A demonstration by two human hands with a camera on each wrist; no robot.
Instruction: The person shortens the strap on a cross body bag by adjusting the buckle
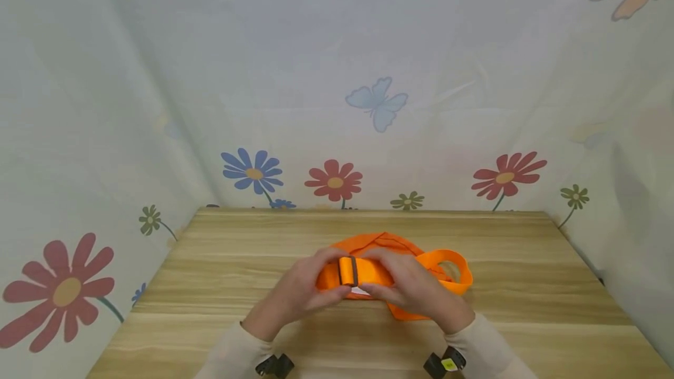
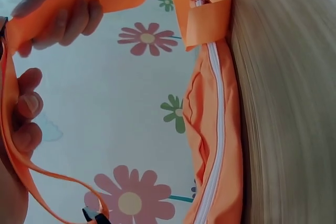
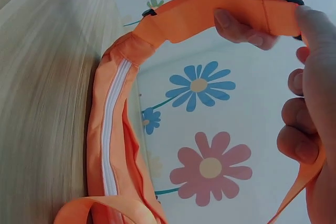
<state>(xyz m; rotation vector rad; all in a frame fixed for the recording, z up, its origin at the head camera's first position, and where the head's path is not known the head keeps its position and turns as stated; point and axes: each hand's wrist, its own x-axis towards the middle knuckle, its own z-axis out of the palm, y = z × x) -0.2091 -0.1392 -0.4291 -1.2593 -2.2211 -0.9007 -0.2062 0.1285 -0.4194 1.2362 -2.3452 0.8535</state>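
Observation:
An orange bag [image 1: 384, 244] with a white zipper [image 3: 108, 129] lies on the wooden table, its wide orange strap [image 1: 368, 272] raised above it. My left hand [image 1: 305, 282] grips the strap on the left, thumb below and fingers over the top. From the other side my right hand [image 1: 413, 282] holds the same strap, its fingers curled round the webbing in the right wrist view. Between the two hands sits a black slider buckle [image 1: 348, 271], with the right thumb close to it in that view. A loop of strap [image 1: 463, 268] spreads out to the right of my right hand.
The wood-grain table [image 1: 210, 285] reaches back to a pale fabric backdrop [image 1: 295, 75] printed with flowers and a butterfly. Similar fabric hangs at both sides. Small black devices [image 1: 444, 362] are worn at both wrists.

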